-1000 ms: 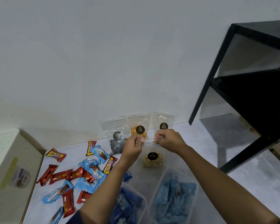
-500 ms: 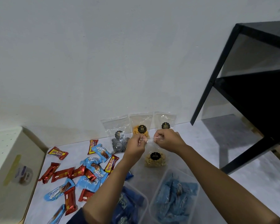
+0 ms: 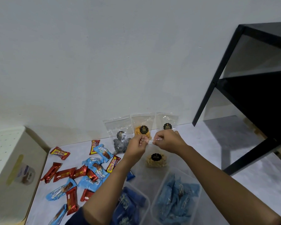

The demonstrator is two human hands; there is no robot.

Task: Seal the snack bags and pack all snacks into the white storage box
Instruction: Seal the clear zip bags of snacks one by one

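Clear snack bags (image 3: 143, 122): four were present, three at the far wall, one nearer. Clear tubs (image 3: 199, 190): two, near. Red-and-yellow bars (image 3: 59, 153): three. Plain red bars (image 3: 63, 174): roughly six, left. Blue packets (image 3: 103, 152) overlapped; no count was possible.

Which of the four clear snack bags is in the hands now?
The bag of pale nuts, in front: left hand and right hand pinch its top edge. The spiral-biscuit bag, Pong Pong bag and Biskuit Gemrose bag lean on the wall.
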